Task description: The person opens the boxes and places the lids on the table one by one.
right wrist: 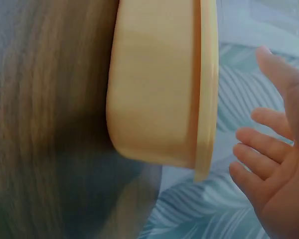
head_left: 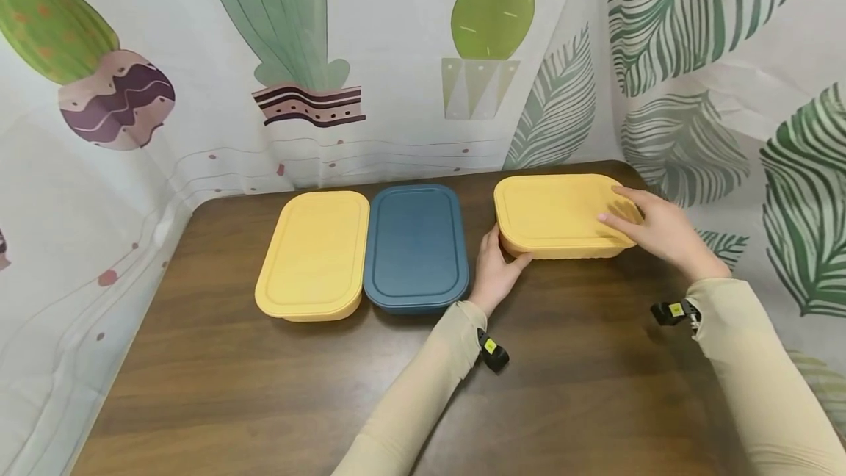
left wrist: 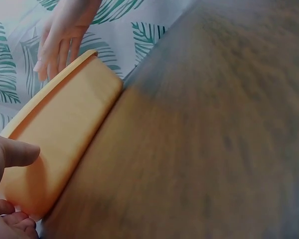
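A yellow lidded food container lies lengthwise on the right of the table, near its back edge. My left hand grips its left end, the thumb on the front wall and the other fingers around the corner, as the left wrist view shows on the container's side. Over the container's right end hovers my right hand, fingers spread. The right wrist view shows a gap between that hand and the lid rim.
A blue lidded container stands close to the left hand. Right beside it on the left is another yellow lidded container. The brown wooden table meets a printed cloth along its back and sides.
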`<state>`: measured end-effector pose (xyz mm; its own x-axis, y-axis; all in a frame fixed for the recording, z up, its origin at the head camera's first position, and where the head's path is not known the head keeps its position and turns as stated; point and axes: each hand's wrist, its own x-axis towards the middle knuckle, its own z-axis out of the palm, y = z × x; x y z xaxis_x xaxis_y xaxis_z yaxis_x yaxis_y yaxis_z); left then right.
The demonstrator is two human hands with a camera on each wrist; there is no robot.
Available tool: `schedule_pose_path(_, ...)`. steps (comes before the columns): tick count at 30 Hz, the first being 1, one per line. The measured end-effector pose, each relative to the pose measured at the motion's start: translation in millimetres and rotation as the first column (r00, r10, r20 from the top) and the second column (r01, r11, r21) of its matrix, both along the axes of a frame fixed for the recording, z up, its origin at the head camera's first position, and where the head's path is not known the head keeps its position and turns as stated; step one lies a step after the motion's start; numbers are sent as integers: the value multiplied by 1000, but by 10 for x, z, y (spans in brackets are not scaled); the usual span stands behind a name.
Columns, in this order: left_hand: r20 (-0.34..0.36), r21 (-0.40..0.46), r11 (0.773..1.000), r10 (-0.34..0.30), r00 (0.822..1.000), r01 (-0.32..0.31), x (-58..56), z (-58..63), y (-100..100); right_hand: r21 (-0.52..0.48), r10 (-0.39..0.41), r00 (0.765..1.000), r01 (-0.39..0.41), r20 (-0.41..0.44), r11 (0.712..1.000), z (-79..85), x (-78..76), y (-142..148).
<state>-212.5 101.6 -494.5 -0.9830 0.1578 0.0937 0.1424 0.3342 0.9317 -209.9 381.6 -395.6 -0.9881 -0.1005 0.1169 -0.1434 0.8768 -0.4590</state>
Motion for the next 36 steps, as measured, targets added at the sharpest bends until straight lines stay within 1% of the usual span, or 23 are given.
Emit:
schedule_pose_path(4,3,4,1000,-1,1000,1,6,4,4,47,59,997,-61,40,997,-19,26,-122)
schedule_pose_path(7,6,6,1000,-1,1000,1,14,6,5,79,113,991,-119,71,990,-80,43,-204)
schedule_pose_path(9,7,12,1000,-2,1000,2,18,3,5,83,141,987,-148,83,986,-135,55,-239)
schedule_pose_path(12,6,21,1000,3,1000,-3,17,-2,3,80,171,983,-176,66,981,-221,69,-270)
schedule_pose_path(15,8,21,1000,15,1000,-16,9,-9,3,64,179,983,-182,44,981,-294,73,-269)
schedule_pose_path(19,15,8,1000,15,1000,-15,-4,-14,5,50,179,984,-180,26,982,-341,77,-257)
schedule_pose_path(24,18,6,1000,9,1000,-10,-5,-4,-3,54,178,984,-176,-26,983,-369,75,-251)
schedule_pose_path(28,14,8,1000,15,1000,-15,2,4,-16,62,207,977,-204,-55,977,-387,63,-263)
schedule_pose_path(31,11,6,1000,21,1000,-21,9,9,-17,64,228,972,-225,-53,972,-352,67,-284)
schedule_pose_path(36,11,8,1000,13,1000,-13,17,0,-6,62,233,972,-231,-30,971,-260,91,-296)
